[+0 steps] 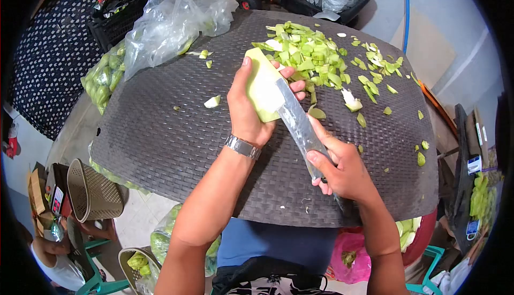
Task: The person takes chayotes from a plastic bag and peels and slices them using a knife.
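Note:
In the middle of the head view, my left hand, with a metal watch on the wrist, is wrapped around a peeled, pale green vegetable piece with a flat, light face. My right hand grips a large knife near its handle, which the fingers mostly hide. The wide, wet-looking blade slants up to the left, and its tip end lies against the vegetable's right side. Just beyond the left fingers a heap of green peelings covers part of the dark woven table. A whitish offcut lies left of my left wrist.
A clear plastic bag rests on the table's far left, beside a bag of green vegetables. Loose peelings scatter rightward. Below are a beige basket, a pink bag and teal stools. Another person sits at lower left.

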`<state>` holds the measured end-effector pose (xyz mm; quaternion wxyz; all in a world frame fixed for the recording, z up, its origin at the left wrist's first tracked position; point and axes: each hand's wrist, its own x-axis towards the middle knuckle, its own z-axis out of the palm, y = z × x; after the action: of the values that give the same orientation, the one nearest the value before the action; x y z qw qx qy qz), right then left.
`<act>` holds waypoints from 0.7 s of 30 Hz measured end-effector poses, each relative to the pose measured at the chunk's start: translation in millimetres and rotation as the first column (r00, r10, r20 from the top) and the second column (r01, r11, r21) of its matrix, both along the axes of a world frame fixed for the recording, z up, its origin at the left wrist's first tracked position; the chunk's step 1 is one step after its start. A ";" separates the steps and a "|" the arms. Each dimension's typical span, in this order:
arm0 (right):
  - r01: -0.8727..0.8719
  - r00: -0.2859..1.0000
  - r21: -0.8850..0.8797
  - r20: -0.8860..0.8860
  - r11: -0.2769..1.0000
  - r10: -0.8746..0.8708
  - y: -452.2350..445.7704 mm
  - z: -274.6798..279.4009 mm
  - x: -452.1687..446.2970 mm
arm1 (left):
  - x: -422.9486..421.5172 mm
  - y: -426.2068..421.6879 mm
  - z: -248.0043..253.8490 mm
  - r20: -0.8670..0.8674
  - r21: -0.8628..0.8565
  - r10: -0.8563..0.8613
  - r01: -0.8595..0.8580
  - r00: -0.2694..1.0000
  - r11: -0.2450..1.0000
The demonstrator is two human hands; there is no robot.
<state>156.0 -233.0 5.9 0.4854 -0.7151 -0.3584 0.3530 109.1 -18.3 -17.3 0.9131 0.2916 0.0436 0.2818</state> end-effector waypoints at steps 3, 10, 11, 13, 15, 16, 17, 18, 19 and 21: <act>-0.012 0.995 -0.001 -0.100 1.000 0.012 0.8 0.1 -0.9 | 0.9 -1.0 -4.3 -0.015 -0.021 0.035 -0.035 0.999 0.999; -0.029 0.985 0.089 -0.167 0.996 0.044 3.5 -16.4 -6.2 | 5.1 -5.0 -5.4 0.002 -0.065 0.105 -0.105 0.994 0.992; -0.026 0.989 0.079 -0.146 0.997 0.038 3.3 -17.0 -5.8 | 4.6 -5.2 -4.3 -0.008 -0.065 0.115 -0.115 0.993 0.991; -0.022 0.994 0.058 -0.102 0.998 0.028 2.8 -17.5 -4.0 | 4.1 -3.3 -5.1 -0.020 -0.039 0.061 -0.062 0.998 0.997; -0.006 0.998 0.035 0.062 0.999 0.004 2.2 -14.6 -2.4 | 4.0 0.3 -7.5 -0.040 -0.002 0.004 -0.004 0.999 1.000; 0.003 0.990 0.026 0.143 1.000 -0.007 1.7 -12.9 -1.1 | 4.2 3.9 -8.8 -0.055 0.024 -0.028 0.029 0.998 0.999; -0.011 0.997 0.010 0.075 1.000 0.010 0.9 -11.5 1.7 | 4.8 6.0 -9.2 -0.070 0.051 -0.057 0.060 0.996 0.997; -0.025 1.000 -0.003 0.005 1.000 0.025 0.0 -10.5 5.0 | 4.8 4.0 -6.5 -0.095 0.028 -0.047 0.050 0.994 0.998; -0.036 0.997 -0.016 -0.071 0.999 0.035 -1.7 -10.3 6.4 | 4.4 3.6 -7.1 -0.078 0.017 -0.054 0.056 0.995 0.998; -0.064 0.986 0.035 -0.151 0.997 0.068 -3.9 -7.7 9.1 | 6.1 3.1 -6.6 -0.038 -0.002 -0.077 0.077 0.996 0.997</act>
<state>165.1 -236.9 -1.8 0.5102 -0.6664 -0.3491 0.4169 115.2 -15.2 -23.9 0.9223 0.2979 0.0501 0.2408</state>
